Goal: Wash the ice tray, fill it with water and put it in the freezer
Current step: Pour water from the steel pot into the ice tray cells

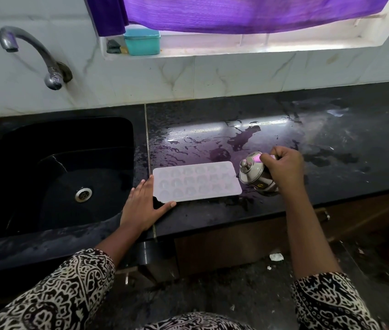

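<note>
A white ice tray [197,181] with several small cells lies flat on the wet black counter [331,163], just right of the sink. My left hand [142,206] rests against the tray's left end, fingers straight, thumb along its near edge. My right hand [283,167] grips a small steel bottle [253,171] with a cap on, tilted toward the tray's right end. Whether the bottle touches the tray is unclear.
A black sink [53,177] with a steel drain [83,194] lies to the left under a curved tap [34,53]. Water pools on the counter behind the tray. A teal box [142,42] sits on the window ledge under a purple curtain.
</note>
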Demonstrator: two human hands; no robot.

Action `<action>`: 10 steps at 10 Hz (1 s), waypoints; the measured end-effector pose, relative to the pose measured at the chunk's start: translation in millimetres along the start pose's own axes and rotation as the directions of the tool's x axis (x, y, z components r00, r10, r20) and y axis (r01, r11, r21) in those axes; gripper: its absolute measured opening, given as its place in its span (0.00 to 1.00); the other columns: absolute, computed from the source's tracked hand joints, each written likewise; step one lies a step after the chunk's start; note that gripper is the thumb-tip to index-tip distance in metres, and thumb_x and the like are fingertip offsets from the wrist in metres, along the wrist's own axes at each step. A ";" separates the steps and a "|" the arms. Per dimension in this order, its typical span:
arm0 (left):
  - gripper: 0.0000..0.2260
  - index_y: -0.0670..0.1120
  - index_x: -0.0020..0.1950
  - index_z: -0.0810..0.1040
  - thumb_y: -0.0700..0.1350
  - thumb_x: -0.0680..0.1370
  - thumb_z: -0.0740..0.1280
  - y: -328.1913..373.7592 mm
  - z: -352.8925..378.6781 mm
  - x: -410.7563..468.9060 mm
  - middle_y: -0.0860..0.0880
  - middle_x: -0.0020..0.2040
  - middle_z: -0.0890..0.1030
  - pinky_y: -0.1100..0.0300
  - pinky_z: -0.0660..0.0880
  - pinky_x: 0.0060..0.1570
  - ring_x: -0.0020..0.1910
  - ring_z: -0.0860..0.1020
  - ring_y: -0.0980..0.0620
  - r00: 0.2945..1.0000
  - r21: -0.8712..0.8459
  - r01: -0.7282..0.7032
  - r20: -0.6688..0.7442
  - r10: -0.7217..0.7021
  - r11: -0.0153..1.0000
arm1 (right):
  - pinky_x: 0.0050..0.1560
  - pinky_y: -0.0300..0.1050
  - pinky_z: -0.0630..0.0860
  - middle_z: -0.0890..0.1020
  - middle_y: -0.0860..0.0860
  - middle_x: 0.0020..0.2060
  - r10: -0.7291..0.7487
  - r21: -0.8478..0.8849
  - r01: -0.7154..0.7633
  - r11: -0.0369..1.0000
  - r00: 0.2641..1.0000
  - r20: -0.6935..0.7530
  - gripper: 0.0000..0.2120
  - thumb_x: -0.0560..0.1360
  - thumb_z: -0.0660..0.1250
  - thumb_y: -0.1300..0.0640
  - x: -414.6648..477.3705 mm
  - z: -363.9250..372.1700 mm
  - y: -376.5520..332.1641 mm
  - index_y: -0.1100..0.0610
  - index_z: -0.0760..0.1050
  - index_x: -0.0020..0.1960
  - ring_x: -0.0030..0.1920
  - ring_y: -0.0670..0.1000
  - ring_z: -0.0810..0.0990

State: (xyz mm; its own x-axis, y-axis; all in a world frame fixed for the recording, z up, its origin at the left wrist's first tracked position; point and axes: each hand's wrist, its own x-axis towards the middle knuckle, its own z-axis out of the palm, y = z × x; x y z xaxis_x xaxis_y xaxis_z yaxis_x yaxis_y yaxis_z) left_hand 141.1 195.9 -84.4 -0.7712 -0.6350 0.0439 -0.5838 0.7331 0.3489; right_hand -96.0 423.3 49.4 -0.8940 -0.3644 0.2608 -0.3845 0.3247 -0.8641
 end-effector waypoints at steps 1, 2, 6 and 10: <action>0.54 0.44 0.80 0.51 0.80 0.65 0.47 1.0 -0.9 -0.5 0.47 0.79 0.59 0.49 0.52 0.75 0.78 0.55 0.48 1.000 0.002 0.001 0.002 -0.001 1.000 | 0.29 0.37 0.64 0.67 0.48 0.21 0.004 0.000 -0.004 1.000 1.000 -0.002 0.19 0.69 0.68 0.65 -0.8 -0.8 -1.0 0.53 0.64 0.25 0.24 0.46 0.63; 0.53 0.44 0.80 0.51 0.79 0.65 0.48 1.4 -1.0 -0.7 0.47 0.79 0.59 0.49 0.52 0.76 0.78 0.55 0.48 1.000 -0.002 0.002 0.004 -0.002 1.000 | 0.28 0.36 0.63 0.66 0.46 0.20 0.006 0.002 -0.006 1.000 1.000 -0.006 0.19 0.69 0.68 0.65 -1.2 -1.2 -1.3 0.54 0.64 0.25 0.22 0.42 0.63; 0.53 0.44 0.80 0.51 0.79 0.65 0.48 2.2 -2.3 -1.3 0.46 0.78 0.59 0.50 0.51 0.76 0.78 0.55 0.47 1.000 -0.001 -0.002 0.002 0.002 1.000 | 0.30 0.39 0.63 0.64 0.50 0.23 0.101 0.138 -0.095 0.986 0.994 -0.040 0.18 0.69 0.67 0.65 1.4 -2.9 3.8 0.55 0.63 0.27 0.25 0.45 0.61; 0.54 0.44 0.80 0.52 0.80 0.65 0.47 0.4 -1.1 -0.8 0.47 0.78 0.60 0.48 0.53 0.75 0.78 0.56 0.47 1.000 -0.016 -0.015 -0.007 0.014 1.000 | 0.23 0.33 0.63 0.66 0.43 0.17 0.350 0.640 -0.237 0.730 0.935 -0.053 0.19 0.69 0.66 0.70 4.4 22.1 4.7 0.55 0.63 0.26 0.20 0.42 0.62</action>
State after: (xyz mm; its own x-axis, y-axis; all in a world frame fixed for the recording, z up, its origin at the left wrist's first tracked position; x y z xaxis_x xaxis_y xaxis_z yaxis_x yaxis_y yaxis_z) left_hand 141.8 196.5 -83.2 -0.7778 -0.6261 0.0557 -0.5683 0.7383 0.3633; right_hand -96.6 404.0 37.0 -0.9829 -0.1806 -0.0360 0.0787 -0.2354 -0.9687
